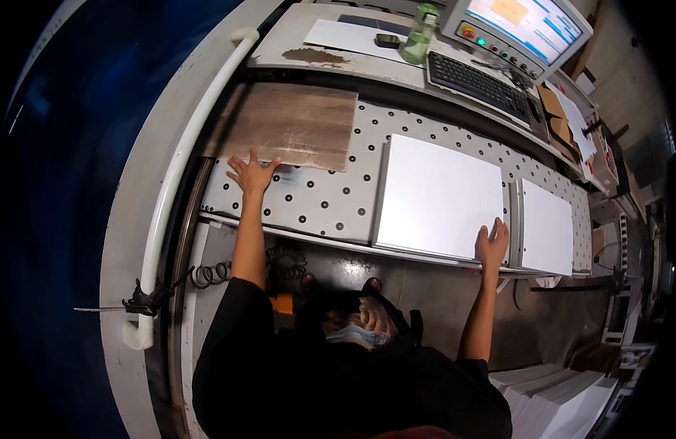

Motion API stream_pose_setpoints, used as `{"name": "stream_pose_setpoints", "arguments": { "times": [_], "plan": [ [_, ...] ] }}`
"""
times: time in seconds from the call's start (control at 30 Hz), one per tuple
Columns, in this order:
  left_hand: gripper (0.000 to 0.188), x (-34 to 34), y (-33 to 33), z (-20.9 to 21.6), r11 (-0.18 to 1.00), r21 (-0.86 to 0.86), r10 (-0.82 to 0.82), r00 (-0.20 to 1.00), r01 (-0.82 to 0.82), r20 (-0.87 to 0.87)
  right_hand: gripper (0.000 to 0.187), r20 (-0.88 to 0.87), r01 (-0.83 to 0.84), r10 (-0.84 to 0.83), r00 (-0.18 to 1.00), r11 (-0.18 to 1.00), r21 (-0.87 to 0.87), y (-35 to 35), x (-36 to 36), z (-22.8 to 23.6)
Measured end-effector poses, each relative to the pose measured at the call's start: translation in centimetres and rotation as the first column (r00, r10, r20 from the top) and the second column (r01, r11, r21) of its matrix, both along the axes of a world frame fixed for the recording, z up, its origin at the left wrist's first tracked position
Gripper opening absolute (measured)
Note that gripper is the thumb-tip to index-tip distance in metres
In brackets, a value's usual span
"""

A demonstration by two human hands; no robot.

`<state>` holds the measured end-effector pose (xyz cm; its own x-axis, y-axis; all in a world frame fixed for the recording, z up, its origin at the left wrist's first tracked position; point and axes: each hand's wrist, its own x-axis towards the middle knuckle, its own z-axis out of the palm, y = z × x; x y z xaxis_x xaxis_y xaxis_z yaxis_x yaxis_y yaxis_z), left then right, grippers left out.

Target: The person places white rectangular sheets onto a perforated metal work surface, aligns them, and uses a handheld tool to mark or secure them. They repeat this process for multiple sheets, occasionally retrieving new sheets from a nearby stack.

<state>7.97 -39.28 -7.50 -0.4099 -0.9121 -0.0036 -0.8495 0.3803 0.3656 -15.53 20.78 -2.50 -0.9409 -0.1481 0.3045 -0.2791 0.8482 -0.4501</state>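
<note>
My left hand point(254, 175) is spread with its fingertips on the near edge of a worn brown board point(294, 124), which lies at the left of the dotted machine table point(323, 208). At the right, my right hand point(492, 245) rests at the near right corner of a white panel stack point(440, 197). Its fingers bend over that corner; whether they grip a panel is hard to see. A second, smaller stack of white panels point(546, 227) lies just right of that hand, apart from the first.
Behind the table, a ledge holds a black keyboard point(480, 84), a green bottle point(420, 35) and a small black box point(387, 41) below a monitor point(524, 28). A white rail point(178, 172) runs along the left. More white panels point(554, 399) stand at the lower right.
</note>
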Motion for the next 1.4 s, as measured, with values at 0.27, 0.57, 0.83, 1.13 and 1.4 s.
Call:
{"name": "stream_pose_setpoints", "arguments": {
  "times": [0.27, 0.57, 0.83, 1.13, 1.4],
  "plan": [
    [0.110, 4.0, -6.4, -0.6, 0.998, -0.043, -0.050, 0.997, 0.047, -0.064, 0.054, -0.087, -0.036, 0.038, 0.995, 0.999, 0.026, -1.6, 0.1, -1.0],
    [0.097, 6.1, -9.2, 1.6, 0.989, 0.068, -0.102, 0.948, 0.129, -0.302, 0.057, -0.096, -0.072, 0.070, 0.993, 0.997, -0.014, -13.6, 4.5, -0.8],
    [0.086, 9.2, -12.5, 0.6, 0.989, 0.135, 0.004, 0.883, 0.067, -0.469, 0.050, 0.131, -0.370, 0.402, 0.906, 0.904, -0.213, -33.9, 8.7, 1.3],
    [0.103, 7.7, -2.2, -2.9, 0.999, -0.010, 0.043, 0.985, -0.045, -0.167, 0.053, -0.098, -0.750, 0.744, 0.662, 0.652, -0.116, -38.6, 19.3, -5.2],
    [0.116, 2.8, -4.0, -1.7, 0.995, -0.014, 0.094, 0.994, -0.095, -0.051, 0.052, -0.038, -0.793, 0.794, 0.606, 0.600, -0.103, -37.5, 19.4, -4.4]
  ]
}}
